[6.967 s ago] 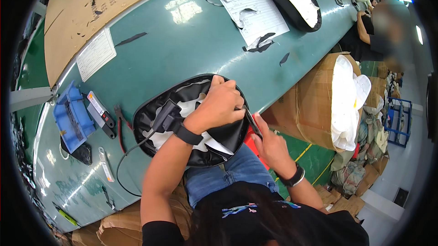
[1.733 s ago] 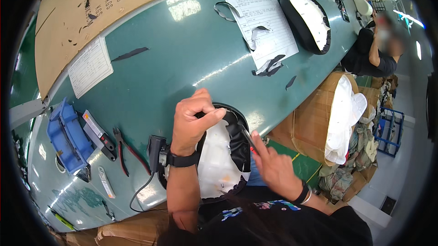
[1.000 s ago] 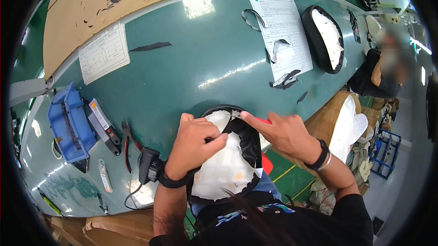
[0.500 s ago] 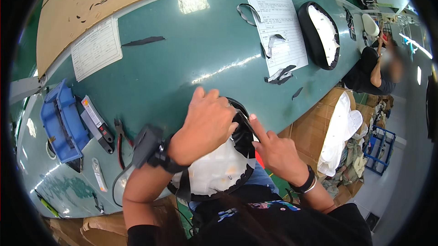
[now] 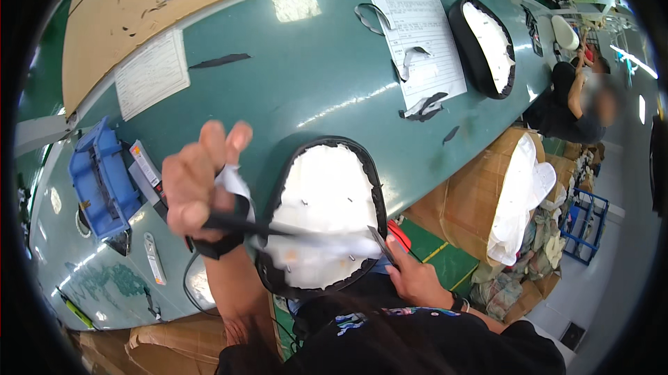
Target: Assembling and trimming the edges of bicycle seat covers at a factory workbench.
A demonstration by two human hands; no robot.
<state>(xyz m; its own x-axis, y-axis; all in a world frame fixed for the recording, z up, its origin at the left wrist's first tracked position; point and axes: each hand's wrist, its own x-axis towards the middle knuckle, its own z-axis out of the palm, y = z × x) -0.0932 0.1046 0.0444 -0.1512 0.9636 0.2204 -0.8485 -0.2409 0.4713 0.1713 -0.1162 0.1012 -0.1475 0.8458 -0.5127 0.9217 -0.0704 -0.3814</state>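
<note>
the green desk [image 5: 264, 90] has a carton [image 5: 459, 190] beside it, the white pad [image 5: 327, 177] at its near edge, a blue tray [image 5: 115, 194] at left. the left hand [image 5: 198, 190] clutches a blurred strip [image 5: 240, 224] that hides part of the pad; the right hand [image 5: 419, 279] grips a tool [image 5: 382, 245].

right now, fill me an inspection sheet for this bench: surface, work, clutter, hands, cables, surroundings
Surface: green table, glossy, reflecting lights
Work: black-edged white piece in front of the person; blurred dark strip stretched over it
Clutter: blue tray, dark scraps, paper sheet
Left hand: gripping the dark strip
Right hand: holding a slim tool at the piece's right edge
Cables: dark cable beside left forearm
Surroundings: cardboard box with white pieces; another person at far right
</note>
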